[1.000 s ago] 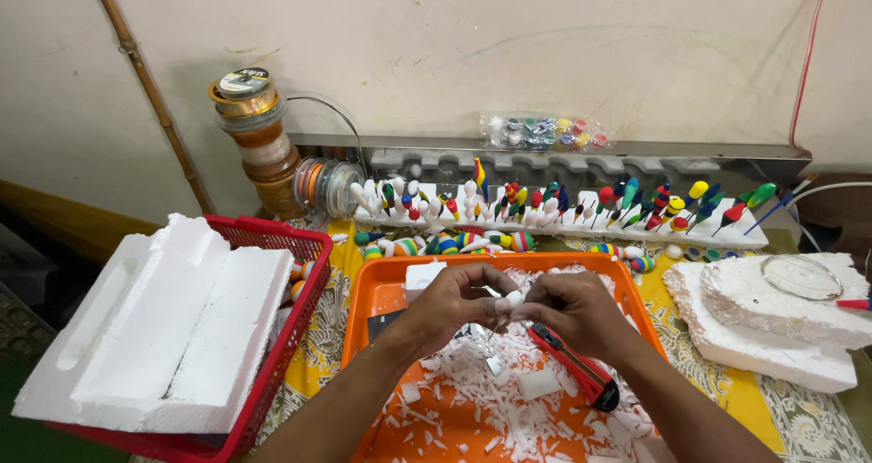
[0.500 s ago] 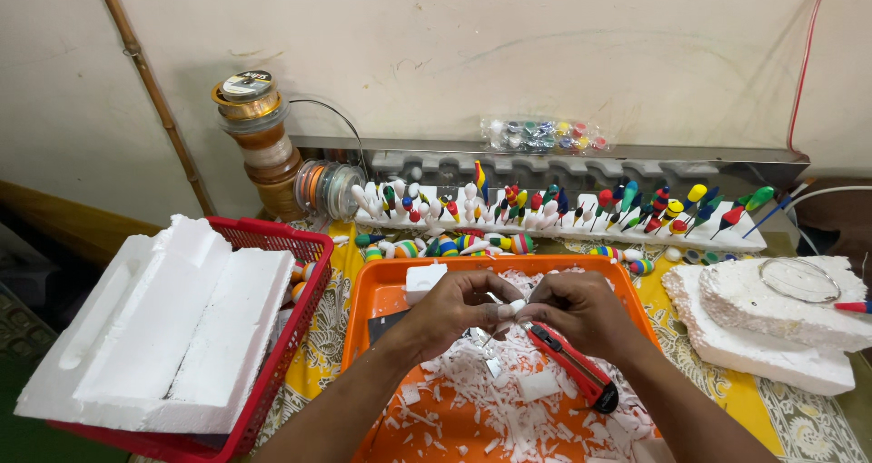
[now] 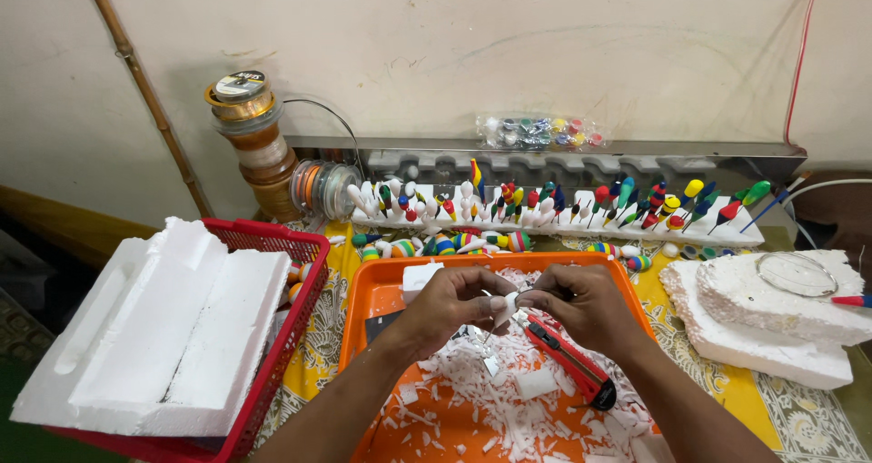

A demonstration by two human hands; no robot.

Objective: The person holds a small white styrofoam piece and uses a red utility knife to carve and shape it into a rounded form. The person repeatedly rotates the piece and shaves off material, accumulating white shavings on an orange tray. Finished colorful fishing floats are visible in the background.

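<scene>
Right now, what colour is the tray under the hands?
Orange tray, littered with white foam shavings; seen in the head view.

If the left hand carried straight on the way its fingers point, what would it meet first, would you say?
The left hand points rightward, so it would probably first press the small white foam piece it pinches against the right hand; depth is unclear.

Left hand: was bare, no glove, no ring or band visible on the fingers.
Right hand: was likewise bare, ungloved, short trimmed nails showing at the fingertips.
Wrists: carried no watch, strap or bracelet just behind the grip.
Forearms: were uncovered back to the lower edge of the view; no sleeve or cuff reached into sight.
</scene>
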